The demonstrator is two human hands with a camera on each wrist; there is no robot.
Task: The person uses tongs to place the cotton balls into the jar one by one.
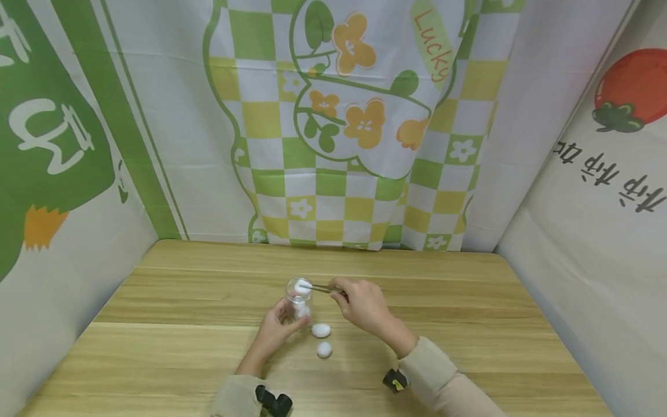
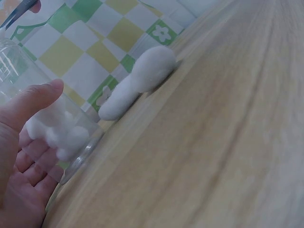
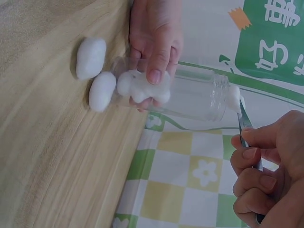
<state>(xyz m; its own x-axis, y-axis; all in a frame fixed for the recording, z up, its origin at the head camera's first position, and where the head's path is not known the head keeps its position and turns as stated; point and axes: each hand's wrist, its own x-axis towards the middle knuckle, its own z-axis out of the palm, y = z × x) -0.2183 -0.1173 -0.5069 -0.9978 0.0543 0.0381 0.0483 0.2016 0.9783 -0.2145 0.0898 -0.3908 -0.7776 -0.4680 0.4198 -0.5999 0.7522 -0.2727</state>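
White cotton in tweezers; curtain: "Lucky".

Jar: clear, smooth, glossy; glass or hard plastic, difficult to tell from these views. Tweezers: smooth metal, slight sheen. White balls: cotton-like, soft-looking, matt, faintly fuzzy. Tabletop: wood-grain finish, smooth, low sheen. Hanging cloth: printed fabric, matt, lightly creased. Sleeves: matt cloth. Wrist mounts: black, plastic-looking.

jar on table, cotton balls inside; one ball at jar mouth, in tweezers from right; two balls before jar, slightly right; curtain behind table.
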